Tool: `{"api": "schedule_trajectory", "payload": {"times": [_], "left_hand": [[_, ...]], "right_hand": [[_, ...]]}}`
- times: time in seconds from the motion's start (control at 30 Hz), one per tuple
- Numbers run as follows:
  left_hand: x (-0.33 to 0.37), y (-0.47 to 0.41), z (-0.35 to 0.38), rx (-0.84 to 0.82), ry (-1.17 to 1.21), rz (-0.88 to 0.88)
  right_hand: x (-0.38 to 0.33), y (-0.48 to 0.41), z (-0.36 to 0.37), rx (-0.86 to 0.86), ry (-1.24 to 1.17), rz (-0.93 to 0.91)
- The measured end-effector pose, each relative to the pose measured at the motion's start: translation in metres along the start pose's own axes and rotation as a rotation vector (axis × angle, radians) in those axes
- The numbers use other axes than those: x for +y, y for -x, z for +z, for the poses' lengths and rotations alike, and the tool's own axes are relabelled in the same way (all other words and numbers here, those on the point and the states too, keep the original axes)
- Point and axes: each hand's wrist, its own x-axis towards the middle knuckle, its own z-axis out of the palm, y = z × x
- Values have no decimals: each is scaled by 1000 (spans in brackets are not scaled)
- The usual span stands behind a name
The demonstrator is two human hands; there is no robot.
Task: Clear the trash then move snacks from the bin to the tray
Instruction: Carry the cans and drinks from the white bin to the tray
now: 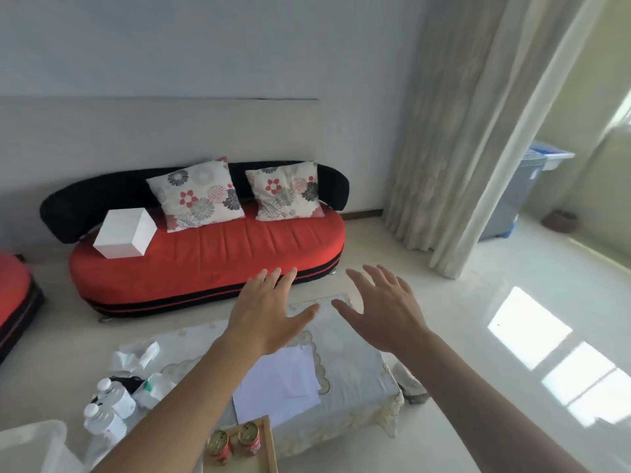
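Note:
Both my hands are stretched out over a low table (358, 377) covered with a pale cloth. My left hand (269, 312) and my right hand (386, 312) are open, fingers spread, holding nothing. At the bottom edge a wooden tray (268, 448) carries two red cans (235, 445). On the table's left end lie crumpled white tissues (135, 358), two plastic bottles (109, 407) and a crushed wrapper (153, 389). A translucent white bin (30, 445) fills the bottom left corner; its contents are hidden. A white sheet of paper (278, 387) lies mid-table.
A red and black sofa (205, 261) with two flowered cushions and a white box (124, 233) stands beyond the table. Another red seat (13, 295) is at the left edge. Curtains (461, 131) hang at the right, with shiny tiled floor (512, 319) below.

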Motion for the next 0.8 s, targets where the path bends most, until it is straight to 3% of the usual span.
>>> {"api": "schedule_trajectory", "payload": {"times": [0.27,0.47,0.8], "left_hand": [[52,30,-33,-29,39,261],[98,59,-41,-39,50,465],[257,129,-15,-138,42,823]], "right_hand": [[15,100,-46,130,-31,382],[21,194,-77,129,42,583],[77,367,-112,118,75,945]]}}
